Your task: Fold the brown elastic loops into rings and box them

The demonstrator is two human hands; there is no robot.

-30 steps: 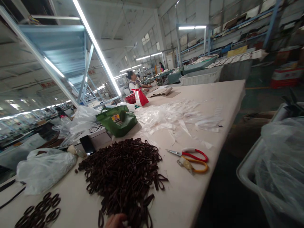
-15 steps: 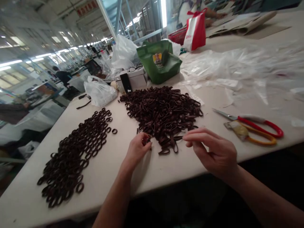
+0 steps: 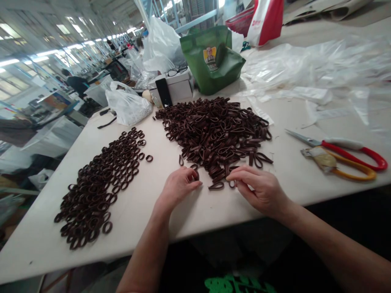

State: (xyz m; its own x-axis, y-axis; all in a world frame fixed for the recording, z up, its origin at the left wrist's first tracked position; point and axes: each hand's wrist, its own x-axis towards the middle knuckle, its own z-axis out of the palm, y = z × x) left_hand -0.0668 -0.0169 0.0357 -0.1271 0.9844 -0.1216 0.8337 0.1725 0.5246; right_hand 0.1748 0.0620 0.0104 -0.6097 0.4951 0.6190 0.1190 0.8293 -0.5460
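My left hand (image 3: 179, 186) rests near the table's front with its fingers curled round a dark brown loop (image 3: 197, 175), partly hidden by the fingertips. At the near edge of a heap of flattened dark brown leather-like loops (image 3: 214, 130), my right hand (image 3: 259, 189) is closed in a pinch. A brown loop (image 3: 232, 184) shows at its fingertips. One loose loop (image 3: 216, 186) lies on the table between the hands. To the left spreads a pile of rounder brown rings (image 3: 100, 183), apart from both hands.
Red-handled scissors (image 3: 342, 148) and a yellow-handled cutting tool (image 3: 339, 162) lie at right on the pale table (image 3: 214, 215). Behind the heap stand a green pouch (image 3: 210, 61), a black phone (image 3: 164, 92) and a white plastic bag (image 3: 130, 106). Clear plastic sheets (image 3: 305, 69) cover the back right.
My right hand has moved left to the heap's near edge and closed its fingertips there. My left hand has shifted slightly right. The view has tilted down a little.
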